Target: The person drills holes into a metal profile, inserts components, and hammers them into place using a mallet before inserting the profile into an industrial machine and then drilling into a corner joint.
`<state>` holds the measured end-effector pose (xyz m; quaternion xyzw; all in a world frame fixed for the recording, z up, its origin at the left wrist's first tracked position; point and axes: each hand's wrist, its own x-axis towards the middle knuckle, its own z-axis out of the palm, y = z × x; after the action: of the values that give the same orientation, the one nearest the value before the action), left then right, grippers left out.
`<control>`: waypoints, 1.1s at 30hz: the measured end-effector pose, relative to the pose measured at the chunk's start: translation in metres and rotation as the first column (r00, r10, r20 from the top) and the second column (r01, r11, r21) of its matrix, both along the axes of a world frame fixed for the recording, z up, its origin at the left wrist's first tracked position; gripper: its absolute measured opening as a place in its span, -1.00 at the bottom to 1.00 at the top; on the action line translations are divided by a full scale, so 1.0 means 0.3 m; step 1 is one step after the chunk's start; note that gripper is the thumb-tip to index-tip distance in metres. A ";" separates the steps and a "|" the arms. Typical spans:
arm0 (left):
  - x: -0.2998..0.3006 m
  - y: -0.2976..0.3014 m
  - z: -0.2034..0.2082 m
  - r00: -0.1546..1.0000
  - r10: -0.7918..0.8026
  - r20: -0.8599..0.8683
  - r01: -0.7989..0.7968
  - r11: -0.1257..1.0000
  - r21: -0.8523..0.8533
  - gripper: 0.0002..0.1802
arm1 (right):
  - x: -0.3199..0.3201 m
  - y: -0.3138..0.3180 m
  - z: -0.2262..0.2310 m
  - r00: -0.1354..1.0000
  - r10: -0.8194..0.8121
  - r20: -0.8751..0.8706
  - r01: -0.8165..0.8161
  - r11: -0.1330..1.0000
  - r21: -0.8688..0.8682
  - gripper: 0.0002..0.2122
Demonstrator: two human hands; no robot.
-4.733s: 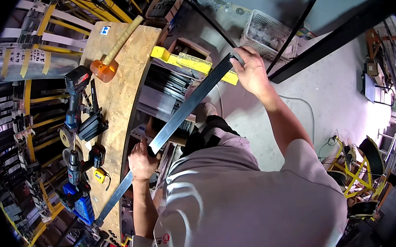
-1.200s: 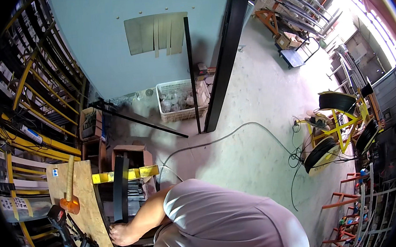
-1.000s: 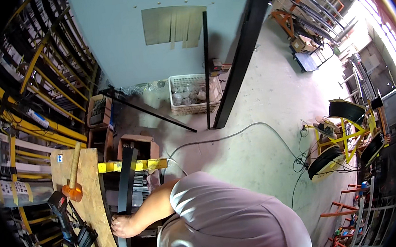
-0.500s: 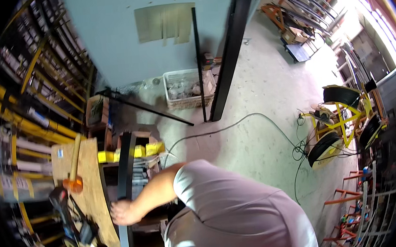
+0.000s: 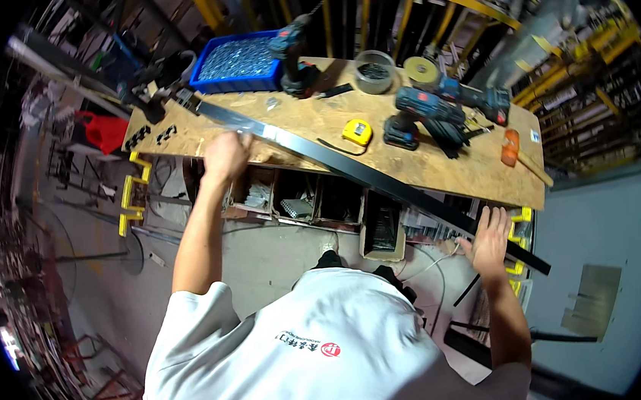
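Observation:
A long dark metal bar [image 5: 387,181] lies slantwise along the front of the wooden workbench [image 5: 251,103], its right end jutting past the bench edge. Near its shiny left part, my left hand [image 5: 227,159] is closed at the bar's near edge, fingertips partly hidden. Toward the right end, my right hand [image 5: 490,244] wraps over the bar, thumb on the near side. On the board behind the bar sit a yellow tape measure [image 5: 358,132] and a cordless drill [image 5: 412,116]. An orange-headed mallet [image 5: 510,148] rests near the right end.
A blue bin of small metal parts [image 5: 238,60], another upright drill [image 5: 293,58] and a clear tub of screws [image 5: 375,73] stand along the back. Open boxes [image 5: 294,202] sit under the bench. Yellow brackets [image 5: 133,193] protrude at the left end; a cable trails over the floor.
My view has swung round from the floor and blue-grey panel to face the workbench. Both hands now show on the bar; earlier only one hand was visible, resting on it.

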<state>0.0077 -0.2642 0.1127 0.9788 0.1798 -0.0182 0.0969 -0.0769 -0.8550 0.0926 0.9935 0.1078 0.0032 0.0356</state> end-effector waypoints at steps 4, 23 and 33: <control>-0.017 -0.082 -0.032 0.949 -0.109 -0.297 0.071 0.988 -0.134 -0.27 | 0.056 0.255 -0.010 0.991 0.125 0.058 -0.129 0.988 0.083 -0.05; -0.345 0.375 0.577 0.559 0.045 0.828 0.721 0.465 -0.513 -0.90 | 0.086 0.322 -0.092 0.998 0.069 0.005 -0.069 0.995 0.065 -0.09; -0.339 -0.462 0.348 0.233 -0.911 0.341 0.550 -0.166 -0.818 -0.77 | -0.123 0.855 0.423 0.736 0.655 0.170 -0.335 0.134 0.933 -0.20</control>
<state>-0.0941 -0.4030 0.2171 0.6611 -0.4577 -0.3379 0.4892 -0.1139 -0.5985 0.2194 0.7194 0.4155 -0.0649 -0.5528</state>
